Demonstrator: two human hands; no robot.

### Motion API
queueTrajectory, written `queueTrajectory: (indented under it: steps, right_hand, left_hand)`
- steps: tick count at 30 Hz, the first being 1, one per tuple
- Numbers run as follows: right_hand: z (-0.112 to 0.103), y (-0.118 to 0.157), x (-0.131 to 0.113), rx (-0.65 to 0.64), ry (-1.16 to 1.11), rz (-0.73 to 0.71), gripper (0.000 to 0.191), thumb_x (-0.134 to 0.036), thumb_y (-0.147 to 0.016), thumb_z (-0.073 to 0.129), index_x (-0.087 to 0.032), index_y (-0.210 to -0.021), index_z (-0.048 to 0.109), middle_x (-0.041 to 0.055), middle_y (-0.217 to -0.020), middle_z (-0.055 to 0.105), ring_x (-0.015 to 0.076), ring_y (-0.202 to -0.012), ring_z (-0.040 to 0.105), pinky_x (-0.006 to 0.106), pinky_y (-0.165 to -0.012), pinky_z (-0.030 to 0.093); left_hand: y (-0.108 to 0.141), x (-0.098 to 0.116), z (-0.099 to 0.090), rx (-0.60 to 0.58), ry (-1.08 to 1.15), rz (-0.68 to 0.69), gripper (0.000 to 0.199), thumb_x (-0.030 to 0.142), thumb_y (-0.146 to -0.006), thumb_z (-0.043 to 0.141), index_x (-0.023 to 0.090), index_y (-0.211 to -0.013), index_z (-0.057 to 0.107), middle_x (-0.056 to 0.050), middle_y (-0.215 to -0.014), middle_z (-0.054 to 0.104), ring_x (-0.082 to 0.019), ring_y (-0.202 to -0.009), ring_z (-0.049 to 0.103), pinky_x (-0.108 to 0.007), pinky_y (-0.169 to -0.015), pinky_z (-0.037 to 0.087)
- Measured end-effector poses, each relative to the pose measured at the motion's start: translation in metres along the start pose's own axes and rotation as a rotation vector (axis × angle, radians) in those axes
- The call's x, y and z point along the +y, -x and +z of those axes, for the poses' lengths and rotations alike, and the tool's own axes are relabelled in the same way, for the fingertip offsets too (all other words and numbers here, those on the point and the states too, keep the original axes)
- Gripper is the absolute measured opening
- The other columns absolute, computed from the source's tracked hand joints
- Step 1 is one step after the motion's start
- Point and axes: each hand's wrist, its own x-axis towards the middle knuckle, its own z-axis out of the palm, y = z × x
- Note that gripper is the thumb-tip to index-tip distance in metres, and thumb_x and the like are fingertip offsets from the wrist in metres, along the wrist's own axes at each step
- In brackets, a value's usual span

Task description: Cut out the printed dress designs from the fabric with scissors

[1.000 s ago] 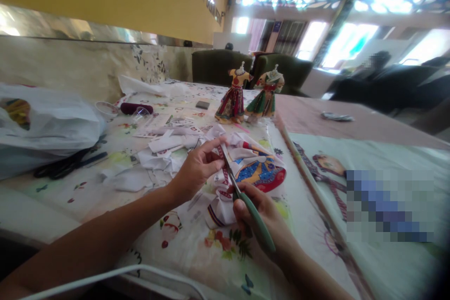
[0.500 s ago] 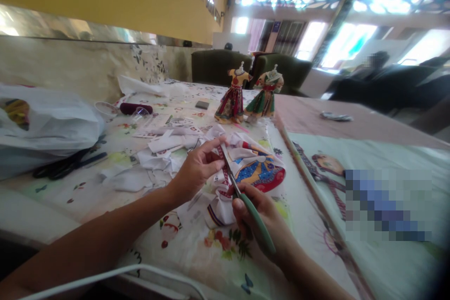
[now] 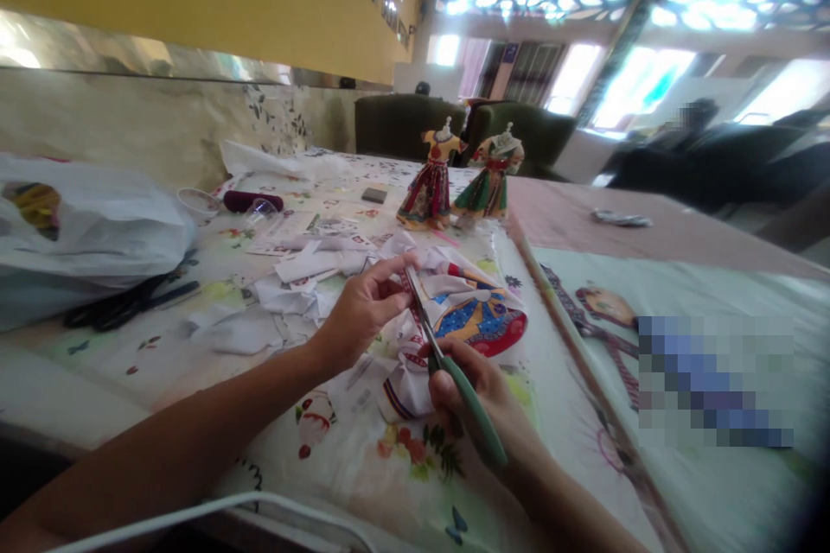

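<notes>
My right hand [image 3: 476, 402] is closed round the green-handled scissors [image 3: 468, 406], whose blades point up and to the left. Between thumb and fingers, my left hand [image 3: 363, 307] pinches a strip of white fabric with a red patterned border [image 3: 412, 327]. The scissor blades lie along this border, close to my left fingertips. Beyond the blades, a printed piece of cloth [image 3: 483, 315] in blue, yellow and red rests on the table. A loose end of white cloth with a dark striped edge [image 3: 397, 399] hangs below my hands.
White fabric scraps [image 3: 291, 298] lie left of my hands. Two small dress forms in red [image 3: 433, 181] and green [image 3: 489, 177] dresses stand behind. At the left are a white plastic bag [image 3: 97, 220], black scissors [image 3: 110, 307] and a maroon case [image 3: 252, 201]. A white cable [image 3: 259, 497] crosses the front.
Both hands keep nearly the same place and grip. The scissor blades and the bordered strip have shifted only very slightly, and the whole view has moved a little.
</notes>
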Motion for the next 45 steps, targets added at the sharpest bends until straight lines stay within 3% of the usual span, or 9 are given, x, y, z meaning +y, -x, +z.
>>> queueTrajectory:
  steps: [8, 13, 20, 26, 33, 38, 45]
  right_hand:
    - [0.0005, 0.0022, -0.0019, 0.000, -0.015, 0.040, 0.054, -0.056, -0.069, 0.082, -0.018, -0.098, 0.058, -0.0101, -0.051, 0.048, 0.0079, -0.042, 0.040, 0.021, -0.042, 0.030]
    - [0.0024, 0.0018, -0.0043, -0.008, -0.052, 0.040, 0.050, -0.053, -0.066, 0.085, -0.019, -0.089, 0.058, -0.0102, -0.052, 0.047, 0.0067, -0.042, 0.040, 0.019, -0.041, 0.029]
    - [0.0040, 0.0035, -0.0040, -0.006, -0.055, 0.061, 0.051, -0.060, -0.071, 0.080, -0.019, -0.088, 0.056, -0.0108, -0.049, 0.046, 0.0057, -0.038, 0.037, 0.019, -0.039, 0.027]
    - [0.0041, 0.0030, -0.0037, 0.001, -0.031, 0.052, 0.052, -0.063, -0.071, 0.079, -0.019, -0.088, 0.057, -0.0108, -0.048, 0.045, 0.0057, -0.038, 0.037, 0.018, -0.039, 0.027]
    - [0.0007, 0.0025, -0.0054, -0.034, -0.039, 0.011, 0.065, -0.071, -0.066, 0.079, -0.017, -0.096, 0.060, -0.0085, -0.055, 0.049, 0.0069, -0.042, 0.040, 0.019, -0.041, 0.032]
    - [-0.0018, 0.0026, -0.0056, -0.046, -0.028, -0.021, 0.057, -0.066, -0.071, 0.079, -0.017, -0.096, 0.061, -0.0080, -0.056, 0.049, 0.0078, -0.045, 0.041, 0.020, -0.042, 0.032]
    - [-0.0029, 0.0016, -0.0071, -0.042, -0.033, 0.012, 0.054, -0.057, -0.067, 0.085, -0.018, -0.095, 0.060, -0.0091, -0.054, 0.048, 0.0081, -0.044, 0.041, 0.020, -0.042, 0.032]
  left_hand:
    - [0.0009, 0.0036, 0.0028, -0.008, 0.021, -0.020, 0.060, 0.019, -0.078, 0.074, 0.016, -0.137, 0.062, -0.001, -0.088, 0.070, -0.011, -0.080, 0.058, -0.025, -0.080, 0.046]
    - [0.0005, 0.0036, 0.0032, -0.019, 0.023, -0.010, 0.059, 0.018, -0.078, 0.073, 0.017, -0.136, 0.063, -0.001, -0.087, 0.070, -0.012, -0.080, 0.058, -0.025, -0.081, 0.047]
    - [0.0010, 0.0023, 0.0029, -0.020, 0.020, -0.009, 0.060, 0.018, -0.078, 0.073, 0.016, -0.137, 0.061, -0.002, -0.093, 0.070, -0.012, -0.081, 0.058, -0.025, -0.081, 0.047]
    - [0.0014, 0.0041, 0.0034, -0.005, 0.020, 0.000, 0.061, 0.018, -0.077, 0.074, 0.016, -0.138, 0.062, 0.000, -0.085, 0.068, -0.011, -0.078, 0.056, -0.024, -0.078, 0.046]
    - [-0.0009, 0.0028, -0.0012, -0.025, 0.008, -0.031, 0.067, 0.021, -0.078, 0.074, 0.019, -0.142, 0.057, -0.003, -0.089, 0.069, -0.014, -0.080, 0.059, -0.029, -0.079, 0.047]
    - [0.0002, 0.0051, 0.0002, -0.033, -0.009, -0.026, 0.065, 0.021, -0.077, 0.074, 0.020, -0.141, 0.059, -0.003, -0.094, 0.069, -0.013, -0.080, 0.059, -0.028, -0.078, 0.047]
    - [0.0009, 0.0051, 0.0006, -0.027, -0.013, -0.019, 0.066, 0.020, -0.077, 0.074, 0.020, -0.141, 0.058, -0.003, -0.096, 0.069, -0.013, -0.078, 0.057, -0.027, -0.075, 0.046]
